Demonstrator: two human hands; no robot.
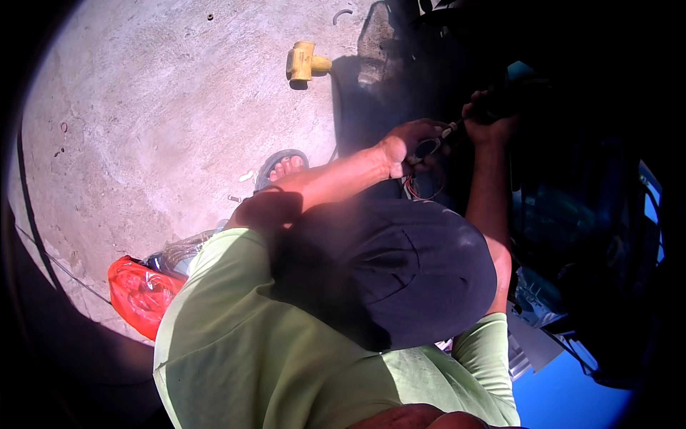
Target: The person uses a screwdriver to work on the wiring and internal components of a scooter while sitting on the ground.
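Note:
My left hand (416, 144) is closed around a small tool with a round dark end in a pale rim (428, 148). A thin metallic shank (449, 130) extends from it toward my right hand (490, 126). The fingers of my right hand curl around something dark in deep shadow, and its kind cannot be made out. Just below my left hand hang thin red and pale wires (412, 187). A rounded dark cloth shape (407, 268) lies between my forearms.
A yellow three-way socket (306, 63) lies on the sunlit concrete floor (164, 107). My sandaled foot (286, 166) rests near my left forearm. At left sits a red plastic bag (143, 293). Dark machinery (572, 214) fills the shadowed right; a blue surface (572, 397) shows below it.

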